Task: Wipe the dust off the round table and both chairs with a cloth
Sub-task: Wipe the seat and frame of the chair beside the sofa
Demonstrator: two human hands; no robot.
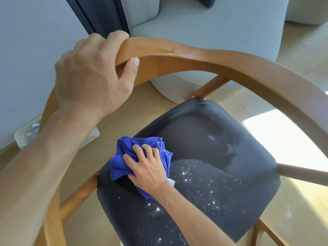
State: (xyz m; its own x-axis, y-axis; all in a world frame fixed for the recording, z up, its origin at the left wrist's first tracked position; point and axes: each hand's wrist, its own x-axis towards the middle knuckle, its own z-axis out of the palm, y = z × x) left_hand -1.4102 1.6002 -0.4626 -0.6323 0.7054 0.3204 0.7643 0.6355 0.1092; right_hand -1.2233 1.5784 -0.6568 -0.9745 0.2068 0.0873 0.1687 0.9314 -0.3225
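Note:
A wooden chair with a curved backrest rail (204,59) and a dark padded seat (204,139) fills the view. My left hand (92,77) grips the rail at its upper left, thumb under the wood. My right hand (147,166) presses a bunched blue cloth (124,157) onto the seat's left side, fingers curled into the fabric. White dust specks (200,176) cover the near and middle part of the seat, and a smeared patch shows toward the right. The far part of the seat looks dark and plain. The round table is out of view.
A pale grey sofa (204,29) stands just behind the chair. A white basket (23,137) with bottles sits on the wooden floor at the left, by the wall. Dark curtains (99,15) hang at the top. Sunlight falls on the floor at the right (284,142).

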